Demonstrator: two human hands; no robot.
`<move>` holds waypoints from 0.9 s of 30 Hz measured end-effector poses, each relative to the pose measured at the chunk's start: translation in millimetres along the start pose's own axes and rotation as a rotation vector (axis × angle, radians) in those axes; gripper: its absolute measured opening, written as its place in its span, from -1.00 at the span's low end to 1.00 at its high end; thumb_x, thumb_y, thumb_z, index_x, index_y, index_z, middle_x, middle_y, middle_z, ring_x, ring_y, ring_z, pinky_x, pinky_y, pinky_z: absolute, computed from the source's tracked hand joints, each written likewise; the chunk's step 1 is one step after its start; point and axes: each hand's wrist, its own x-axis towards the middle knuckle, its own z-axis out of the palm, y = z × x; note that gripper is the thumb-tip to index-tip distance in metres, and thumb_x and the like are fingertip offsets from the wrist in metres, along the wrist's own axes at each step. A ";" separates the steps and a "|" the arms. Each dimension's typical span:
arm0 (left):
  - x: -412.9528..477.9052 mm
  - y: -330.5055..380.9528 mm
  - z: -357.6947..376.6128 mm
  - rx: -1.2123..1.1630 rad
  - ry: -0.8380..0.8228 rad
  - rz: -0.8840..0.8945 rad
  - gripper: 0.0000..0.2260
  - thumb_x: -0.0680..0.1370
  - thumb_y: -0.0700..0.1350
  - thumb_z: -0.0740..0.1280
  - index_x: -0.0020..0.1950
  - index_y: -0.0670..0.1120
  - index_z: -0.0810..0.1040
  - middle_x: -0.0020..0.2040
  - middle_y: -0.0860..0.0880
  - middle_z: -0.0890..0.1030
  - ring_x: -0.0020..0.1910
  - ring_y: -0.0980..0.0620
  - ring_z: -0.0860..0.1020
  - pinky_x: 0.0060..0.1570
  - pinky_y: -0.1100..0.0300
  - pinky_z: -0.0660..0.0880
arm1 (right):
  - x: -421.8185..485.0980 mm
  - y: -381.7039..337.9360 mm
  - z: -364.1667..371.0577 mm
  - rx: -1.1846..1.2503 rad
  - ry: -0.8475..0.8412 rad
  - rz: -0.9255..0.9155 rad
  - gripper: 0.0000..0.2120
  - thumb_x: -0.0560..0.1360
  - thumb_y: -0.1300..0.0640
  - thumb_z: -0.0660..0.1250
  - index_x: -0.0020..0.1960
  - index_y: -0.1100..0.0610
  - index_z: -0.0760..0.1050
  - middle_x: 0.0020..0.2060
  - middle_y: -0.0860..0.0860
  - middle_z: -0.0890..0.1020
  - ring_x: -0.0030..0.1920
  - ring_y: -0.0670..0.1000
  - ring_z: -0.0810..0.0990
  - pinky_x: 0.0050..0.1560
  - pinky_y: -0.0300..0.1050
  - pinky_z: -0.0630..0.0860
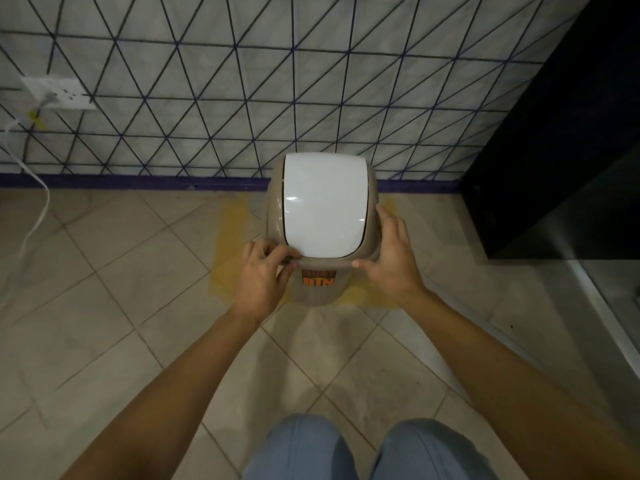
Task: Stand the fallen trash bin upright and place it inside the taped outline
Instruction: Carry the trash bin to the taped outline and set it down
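beige trash bin (277,216) upright, both hands gripping rim.

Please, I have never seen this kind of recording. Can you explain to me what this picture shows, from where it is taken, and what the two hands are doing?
There is no machine here. The single picture comes from a camera worn on a person's head, looking down, so you see their own arms and their knees in blue trousers.

An upright beige plastic trash bin with a white swing lid stands on the tiled floor, close to the patterned wall. The left hand grips its front rim; the right hand grips its front right corner. Yellow tape outline shows on the floor around the bin's base, though the bin hides part of it. A white cable hangs at the left; a dark cabinet stands at the right.
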 end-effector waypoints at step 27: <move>115.4 -37.5 26.2 -0.168 0.102 -0.053 -0.38 0.35 -0.17 0.52 0.32 -0.19 0.34 0.15 -0.20 0.42 0.04 0.10 0.34 0.06 0.24 0.41 | 112.5 8.4 14.6 -0.014 0.014 -0.042 -0.07 0.30 0.14 0.52 0.48 0.07 0.02 0.37 0.12 0.26 0.39 0.08 0.23 0.30 -0.07 0.26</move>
